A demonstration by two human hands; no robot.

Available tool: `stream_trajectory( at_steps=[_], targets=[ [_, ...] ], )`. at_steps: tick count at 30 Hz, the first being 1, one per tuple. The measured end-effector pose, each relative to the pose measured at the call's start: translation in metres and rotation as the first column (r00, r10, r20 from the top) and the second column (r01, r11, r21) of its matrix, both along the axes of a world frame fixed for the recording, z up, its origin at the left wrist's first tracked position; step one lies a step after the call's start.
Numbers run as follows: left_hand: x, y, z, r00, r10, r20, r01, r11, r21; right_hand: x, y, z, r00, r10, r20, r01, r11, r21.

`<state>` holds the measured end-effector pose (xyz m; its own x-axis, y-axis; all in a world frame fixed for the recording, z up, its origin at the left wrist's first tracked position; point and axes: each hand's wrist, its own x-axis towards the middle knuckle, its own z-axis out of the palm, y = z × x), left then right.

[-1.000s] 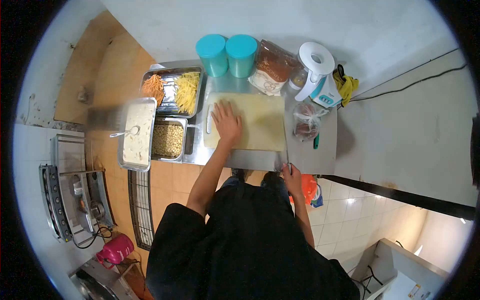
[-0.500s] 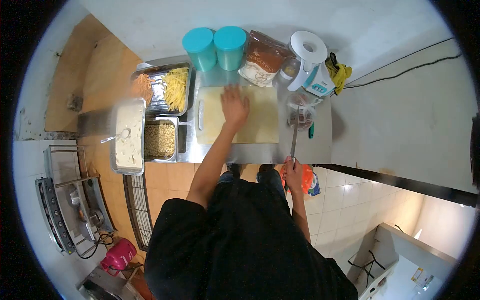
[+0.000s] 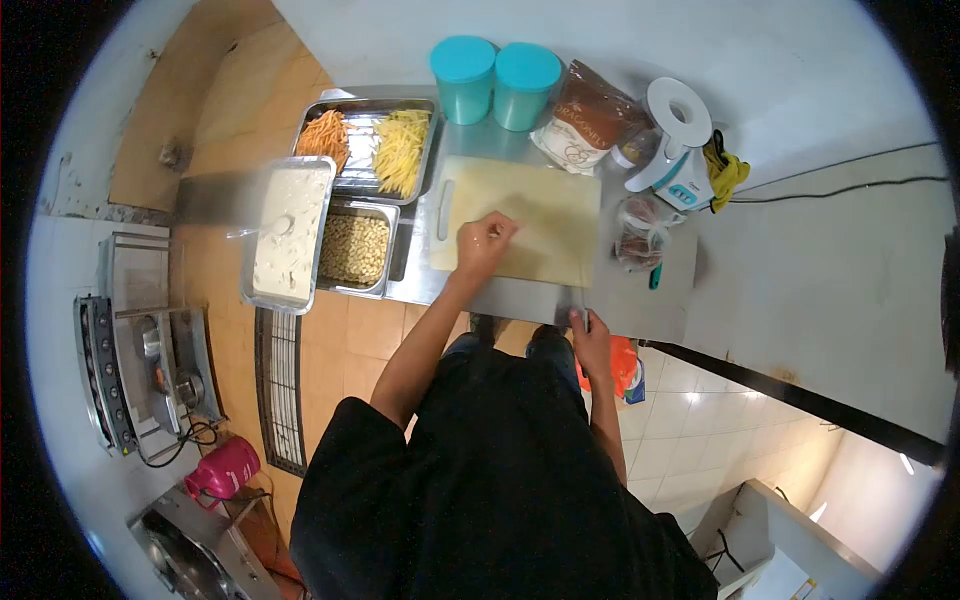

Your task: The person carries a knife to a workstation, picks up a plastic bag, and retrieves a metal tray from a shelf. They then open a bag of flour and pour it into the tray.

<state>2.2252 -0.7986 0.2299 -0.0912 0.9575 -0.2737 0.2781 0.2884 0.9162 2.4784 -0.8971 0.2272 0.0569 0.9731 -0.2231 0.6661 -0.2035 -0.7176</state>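
Note:
My left hand (image 3: 485,243) is over the near-left part of the cream cutting board (image 3: 545,215), its fingers curled in. Whether anything is inside those fingers I cannot make out. Closed around the handle of a knife (image 3: 580,300), my right hand (image 3: 592,342) is at the counter's front edge. The blade is hard to see against the metal, near the board's lower right corner. Right of the board lies a tied clear plastic bag (image 3: 640,232) with dark contents, and a green-handled tool (image 3: 655,277) is beside it.
Left stand a tray of orange and yellow strips (image 3: 402,150), a pan of pale cubes (image 3: 355,248) and a tray of creamy white mix (image 3: 283,240). Behind the board are turquoise-lidded canisters (image 3: 527,90), a brown-and-white bag (image 3: 585,120) and a white kitchen scale (image 3: 680,165).
My left hand has drawn back toward me and curled from lying flat on the board. My right hand has brought the knife left, away from the plastic bag. The view has shifted.

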Motion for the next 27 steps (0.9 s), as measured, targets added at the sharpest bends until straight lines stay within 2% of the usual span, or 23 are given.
stream_trajectory(
  at_steps=[1,2,3,5,7,9,10,14,16,17,19,20,22,23,26,27],
  targets=[
    [-0.011,-0.008,-0.001,0.983,0.062,-0.175,-0.035,0.987,0.155,-0.007,0.0,-0.001,1.0,0.009,-0.004,-0.009,1.0,-0.001],
    [-0.02,-0.015,-0.004,0.932,0.144,-0.333,-0.036,0.95,0.309,-0.012,0.0,-0.003,0.996,0.077,-0.035,-0.08,0.994,-0.075],
    [-0.027,-0.022,-0.01,0.932,0.143,-0.334,-0.034,0.95,0.311,-0.018,0.0,-0.005,0.988,0.135,-0.068,-0.144,0.979,-0.145],
    [-0.033,-0.036,-0.023,0.778,0.197,-0.596,0.144,0.868,0.475,-0.035,0.0,-0.01,0.981,0.178,-0.072,-0.185,0.977,-0.107],
    [-0.031,-0.052,-0.028,0.786,0.114,-0.607,0.212,0.873,0.439,-0.051,0.002,-0.01,0.974,0.213,-0.074,-0.218,0.973,-0.075],
    [-0.025,-0.064,-0.032,0.717,0.201,-0.667,0.127,0.904,0.409,-0.065,0.007,-0.01,0.933,0.347,-0.097,-0.359,0.911,-0.203],
    [-0.025,-0.067,-0.035,0.727,0.182,-0.662,0.113,0.919,0.377,-0.072,0.006,-0.01,0.925,0.375,-0.06,-0.379,0.916,-0.132],
    [-0.025,-0.069,-0.039,0.719,0.191,-0.668,0.093,0.926,0.365,-0.077,0.005,-0.012,0.903,0.429,-0.019,-0.427,0.893,-0.143],
    [-0.027,-0.068,-0.038,0.707,0.163,-0.688,0.118,0.932,0.342,-0.067,0.006,-0.004,0.888,0.448,0.107,-0.425,0.886,-0.184],
    [-0.028,-0.067,-0.039,0.708,0.159,-0.688,0.12,0.933,0.34,-0.057,0.006,-0.008,0.889,0.445,0.107,-0.422,0.887,-0.187],
    [-0.03,-0.067,-0.042,0.712,0.146,-0.686,0.121,0.938,0.325,-0.03,0.007,-0.023,0.969,0.128,0.21,-0.119,0.991,-0.055],
    [-0.029,-0.068,-0.04,0.71,0.146,-0.689,0.118,0.94,0.321,-0.02,0.008,-0.02,0.969,0.132,0.207,-0.122,0.991,-0.059],
    [-0.028,-0.067,-0.034,0.697,0.155,-0.7,0.139,0.929,0.344,-0.011,0.009,-0.006,0.985,-0.173,0.02,0.174,0.983,-0.067],
    [-0.03,-0.067,-0.034,0.697,0.148,-0.702,0.148,0.928,0.342,-0.014,0.006,0.0,0.983,-0.182,0.019,0.183,0.981,-0.068],
    [-0.027,-0.066,-0.035,0.711,0.139,-0.689,0.143,0.931,0.335,-0.024,-0.009,-0.003,0.961,0.254,0.112,-0.25,0.967,-0.045],
    [-0.026,-0.066,-0.034,0.736,0.191,-0.649,0.079,0.928,0.364,-0.032,-0.014,-0.008,0.963,0.246,0.112,-0.242,0.969,-0.042]
  ],
)
